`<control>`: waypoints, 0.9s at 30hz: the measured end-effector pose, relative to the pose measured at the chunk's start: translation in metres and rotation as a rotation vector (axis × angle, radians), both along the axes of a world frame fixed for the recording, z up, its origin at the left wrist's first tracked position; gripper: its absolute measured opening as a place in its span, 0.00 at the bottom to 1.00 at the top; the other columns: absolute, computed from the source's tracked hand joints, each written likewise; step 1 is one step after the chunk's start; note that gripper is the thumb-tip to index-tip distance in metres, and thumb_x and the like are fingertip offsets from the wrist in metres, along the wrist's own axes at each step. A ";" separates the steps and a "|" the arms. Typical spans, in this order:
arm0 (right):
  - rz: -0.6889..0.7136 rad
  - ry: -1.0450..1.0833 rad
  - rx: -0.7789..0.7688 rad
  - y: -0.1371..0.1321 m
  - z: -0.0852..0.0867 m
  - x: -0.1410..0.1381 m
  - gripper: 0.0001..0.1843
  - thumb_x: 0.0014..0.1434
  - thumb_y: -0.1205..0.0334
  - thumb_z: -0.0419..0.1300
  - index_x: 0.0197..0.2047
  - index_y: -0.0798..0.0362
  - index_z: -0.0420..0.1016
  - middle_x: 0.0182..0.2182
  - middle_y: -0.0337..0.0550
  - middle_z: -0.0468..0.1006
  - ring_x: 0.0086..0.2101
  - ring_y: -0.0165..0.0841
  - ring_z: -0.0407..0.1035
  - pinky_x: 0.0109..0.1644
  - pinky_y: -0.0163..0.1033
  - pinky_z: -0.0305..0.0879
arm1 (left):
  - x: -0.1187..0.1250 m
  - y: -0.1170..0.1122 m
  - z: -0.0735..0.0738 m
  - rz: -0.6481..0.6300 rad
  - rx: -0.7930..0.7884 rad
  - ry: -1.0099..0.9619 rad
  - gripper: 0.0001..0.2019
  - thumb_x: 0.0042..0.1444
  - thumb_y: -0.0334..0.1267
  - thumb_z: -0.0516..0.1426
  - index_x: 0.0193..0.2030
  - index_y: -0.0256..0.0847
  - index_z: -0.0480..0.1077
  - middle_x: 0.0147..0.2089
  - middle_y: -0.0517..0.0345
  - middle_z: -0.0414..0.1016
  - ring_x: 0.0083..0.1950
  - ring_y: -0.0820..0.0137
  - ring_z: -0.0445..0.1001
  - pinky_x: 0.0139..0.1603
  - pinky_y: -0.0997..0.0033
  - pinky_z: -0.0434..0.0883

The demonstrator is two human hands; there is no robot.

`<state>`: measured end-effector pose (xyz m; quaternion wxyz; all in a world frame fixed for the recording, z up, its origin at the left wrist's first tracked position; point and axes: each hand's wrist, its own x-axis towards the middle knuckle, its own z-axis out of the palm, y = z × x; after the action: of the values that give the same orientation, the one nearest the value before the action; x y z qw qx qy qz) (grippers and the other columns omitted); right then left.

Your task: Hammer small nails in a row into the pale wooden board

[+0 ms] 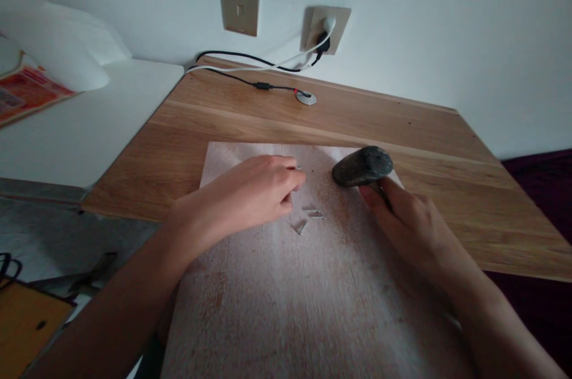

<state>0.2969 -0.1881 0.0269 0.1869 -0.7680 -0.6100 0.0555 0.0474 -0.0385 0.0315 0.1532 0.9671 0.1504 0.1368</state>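
My left hand [263,188] is closed in a pinch over the far part of a pale, scuffed wooden board [268,295]. A small silvery tip, apparently a nail [299,168], shows at its fingertips; the rest is hidden by the fingers. My right hand [409,218] grips a mallet [361,165] by the handle, close under its thick black head. That head is over the board's far right part, to the right of my left hand. Several loose silvery nails [315,213] lie on the board between my hands, nearer to me.
Beneath the board is a wood-grain desk [442,164] against the wall. Black and white cables [263,86] run along its back to a wall socket [328,30]. On the left, a white surface [129,93] bears a red packet [31,90] and white wrapping [58,39].
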 end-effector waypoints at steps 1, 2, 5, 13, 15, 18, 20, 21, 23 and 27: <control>0.000 0.004 0.002 0.000 0.001 -0.001 0.19 0.74 0.45 0.50 0.45 0.48 0.76 0.22 0.42 0.73 0.25 0.41 0.74 0.29 0.39 0.54 | 0.003 0.002 0.003 -0.014 -0.033 -0.035 0.07 0.57 0.23 0.60 0.33 0.39 0.74 0.38 0.57 0.79 0.37 0.69 0.76 0.40 0.68 0.69; 0.000 0.011 -0.004 0.000 0.001 -0.001 0.19 0.74 0.46 0.50 0.45 0.48 0.76 0.22 0.42 0.73 0.25 0.41 0.74 0.29 0.39 0.54 | 0.007 0.006 0.006 -0.026 -0.067 -0.075 0.07 0.58 0.23 0.59 0.35 0.39 0.75 0.38 0.58 0.79 0.37 0.70 0.76 0.40 0.69 0.69; -0.011 0.035 -0.016 0.001 0.003 -0.002 0.18 0.73 0.46 0.50 0.44 0.48 0.74 0.22 0.42 0.73 0.24 0.40 0.73 0.29 0.39 0.52 | 0.023 0.019 0.015 -0.058 -0.152 -0.176 0.08 0.58 0.24 0.59 0.38 0.39 0.78 0.37 0.60 0.81 0.36 0.72 0.77 0.42 0.71 0.69; -0.002 0.051 -0.011 0.004 0.004 -0.002 0.18 0.72 0.46 0.49 0.43 0.48 0.74 0.20 0.40 0.69 0.22 0.38 0.69 0.29 0.39 0.52 | 0.064 0.059 -0.001 -0.120 -0.231 -0.137 0.08 0.55 0.25 0.60 0.37 0.38 0.80 0.36 0.58 0.83 0.36 0.72 0.78 0.41 0.71 0.68; 0.012 0.047 -0.002 0.004 0.004 -0.002 0.18 0.73 0.47 0.49 0.44 0.48 0.75 0.20 0.40 0.69 0.22 0.38 0.69 0.29 0.39 0.52 | 0.065 0.061 -0.007 -0.108 -0.218 -0.126 0.08 0.55 0.25 0.60 0.36 0.38 0.80 0.35 0.59 0.83 0.36 0.72 0.78 0.41 0.71 0.68; 0.016 0.048 -0.005 0.004 0.004 -0.001 0.19 0.73 0.46 0.49 0.44 0.48 0.75 0.20 0.39 0.69 0.22 0.38 0.69 0.28 0.38 0.51 | 0.062 0.060 -0.012 -0.104 -0.226 -0.158 0.07 0.56 0.26 0.60 0.37 0.39 0.80 0.35 0.59 0.84 0.37 0.72 0.79 0.41 0.72 0.68; 0.003 0.054 -0.014 0.003 0.003 -0.001 0.20 0.73 0.45 0.49 0.43 0.48 0.75 0.20 0.39 0.69 0.23 0.38 0.70 0.29 0.38 0.52 | 0.059 0.060 -0.013 -0.114 -0.233 -0.182 0.07 0.57 0.26 0.61 0.38 0.39 0.80 0.36 0.60 0.84 0.37 0.72 0.80 0.42 0.72 0.69; -0.006 0.055 -0.017 0.002 0.003 0.000 0.20 0.73 0.44 0.49 0.43 0.48 0.75 0.20 0.39 0.70 0.23 0.38 0.71 0.29 0.38 0.52 | 0.058 0.060 -0.013 -0.120 -0.234 -0.190 0.07 0.57 0.26 0.61 0.38 0.39 0.81 0.36 0.60 0.84 0.38 0.72 0.80 0.43 0.72 0.70; -0.020 0.057 -0.030 0.001 0.002 0.000 0.20 0.73 0.43 0.50 0.42 0.48 0.74 0.21 0.40 0.71 0.24 0.39 0.72 0.29 0.38 0.52 | 0.056 0.060 -0.013 -0.127 -0.233 -0.202 0.07 0.57 0.26 0.62 0.39 0.39 0.81 0.37 0.61 0.85 0.39 0.72 0.81 0.44 0.72 0.70; -0.034 0.060 -0.050 0.001 0.003 -0.001 0.19 0.73 0.44 0.50 0.40 0.47 0.72 0.20 0.40 0.70 0.23 0.40 0.72 0.28 0.39 0.52 | 0.055 0.058 -0.013 -0.139 -0.213 -0.217 0.09 0.59 0.24 0.61 0.39 0.40 0.81 0.38 0.61 0.86 0.40 0.71 0.82 0.45 0.72 0.70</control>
<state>0.2960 -0.1872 0.0302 0.1870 -0.7807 -0.5894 0.0904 0.1028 0.0194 0.0181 0.2793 0.9330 0.0791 0.2128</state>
